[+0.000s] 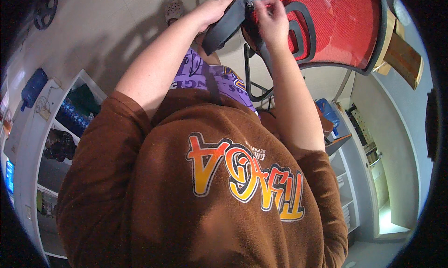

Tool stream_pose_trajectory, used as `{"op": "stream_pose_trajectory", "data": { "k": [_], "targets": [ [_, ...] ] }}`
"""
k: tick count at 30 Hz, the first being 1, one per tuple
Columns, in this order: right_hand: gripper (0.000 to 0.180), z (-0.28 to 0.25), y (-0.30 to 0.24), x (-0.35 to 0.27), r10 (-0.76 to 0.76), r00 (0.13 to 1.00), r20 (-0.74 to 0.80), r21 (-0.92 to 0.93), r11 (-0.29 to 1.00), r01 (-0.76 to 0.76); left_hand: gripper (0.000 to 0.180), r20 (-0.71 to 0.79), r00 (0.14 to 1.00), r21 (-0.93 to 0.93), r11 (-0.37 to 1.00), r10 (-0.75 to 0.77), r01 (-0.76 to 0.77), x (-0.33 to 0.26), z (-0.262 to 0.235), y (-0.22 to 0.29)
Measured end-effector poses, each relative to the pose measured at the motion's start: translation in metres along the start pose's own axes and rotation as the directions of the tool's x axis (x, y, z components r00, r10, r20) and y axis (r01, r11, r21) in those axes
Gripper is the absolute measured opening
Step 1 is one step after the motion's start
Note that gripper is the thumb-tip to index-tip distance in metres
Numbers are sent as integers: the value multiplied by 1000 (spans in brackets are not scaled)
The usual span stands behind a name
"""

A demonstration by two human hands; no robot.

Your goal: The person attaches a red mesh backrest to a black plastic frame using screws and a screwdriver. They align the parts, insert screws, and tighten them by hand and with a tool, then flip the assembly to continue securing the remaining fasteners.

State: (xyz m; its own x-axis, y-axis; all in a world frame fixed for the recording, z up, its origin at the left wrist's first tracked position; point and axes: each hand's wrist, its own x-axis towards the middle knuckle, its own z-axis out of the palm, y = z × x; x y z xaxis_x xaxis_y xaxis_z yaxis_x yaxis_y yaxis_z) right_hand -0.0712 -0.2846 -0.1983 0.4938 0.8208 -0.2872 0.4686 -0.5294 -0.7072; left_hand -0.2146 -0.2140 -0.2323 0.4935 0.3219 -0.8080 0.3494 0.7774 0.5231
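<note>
An office chair with a red mesh back [345,23] in a black frame lies tilted at the top of the view. My left hand [215,10] grips a long black chair part [221,34], its thumb along the upper edge and its other fingers mostly hidden. A round metal bolt head [249,4] shows on the black frame beside that part. Just right of the bolt, my right hand [274,23] is closed with curled fingertips, slightly blurred. Whatever it pinches, if anything, is too small to make out. A black looped plastic piece [305,32] sits behind that hand, against the mesh.
White shelves [46,174] with bags and clothes stand at the left, near a blue water jug [33,88]. Another blue jug [328,114] is at the right. A brown wooden piece [403,58] sits beyond the backrest. A clog-type shoe [174,10] shows on the tiled floor.
</note>
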Motion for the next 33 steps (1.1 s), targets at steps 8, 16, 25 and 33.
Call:
{"op": "stream_pose_trajectory", "data": {
  "k": [8,16,25,33],
  "targets": [
    [40,-37,-2,4,288,859,424,792,343,-505,50,-24,997,82,994,69,-67,7,1,-8],
    [29,-36,6,9,296,914,276,753,525,-397,53,-8,998,140,988,69,-67,2,1,-1],
    [22,-29,6,42,216,967,132,389,886,-251,54,-41,994,152,984,102,-95,1,1,-1],
    [16,-18,12,67,70,993,99,176,981,-87,53,-51,997,151,987,55,-47,7,3,-11]
  ]
}}
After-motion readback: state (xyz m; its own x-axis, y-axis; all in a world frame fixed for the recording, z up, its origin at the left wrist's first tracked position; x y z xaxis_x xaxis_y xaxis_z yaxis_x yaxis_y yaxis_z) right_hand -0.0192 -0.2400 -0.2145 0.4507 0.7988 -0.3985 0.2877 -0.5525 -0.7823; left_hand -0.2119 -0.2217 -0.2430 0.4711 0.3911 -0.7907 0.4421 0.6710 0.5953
